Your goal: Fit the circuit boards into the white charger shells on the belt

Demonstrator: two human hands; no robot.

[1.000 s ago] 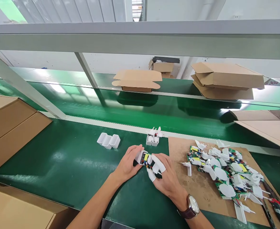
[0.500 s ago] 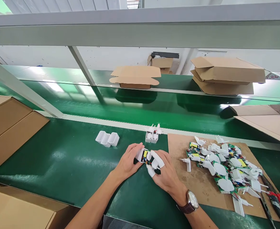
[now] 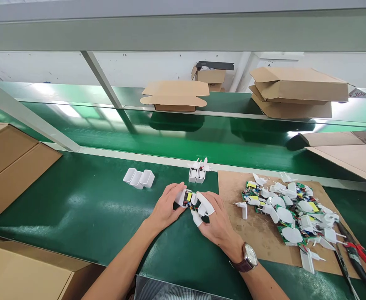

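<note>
My left hand (image 3: 166,208) is closed around a white plastic casing (image 3: 179,197), with its open end facing right. My right hand (image 3: 220,223), with white covers on the thumb and a finger, grips a small circuit board (image 3: 189,200) carrying a yellow component. The board's left end meets the mouth of the casing; how far inside it sits cannot be made out. Just beyond the hands stand two white casings (image 3: 197,176) with white plug parts sticking out of their tops. Three white casings (image 3: 138,178) stand side by side farther left, openings upward.
A cardboard sheet (image 3: 231,239) at right bears a heap of circuit boards with white plug pieces (image 3: 284,214). Red-handled cutters (image 3: 364,258) lie at its right edge. Cardboard boxes (image 3: 20,166) flank the left. Flattened cartons (image 3: 301,89) rest on the ledge behind.
The view has tilted slightly, so the scene's far parts sit higher in the picture. Both hands keep their grip on the casing and the board, which stay together.
</note>
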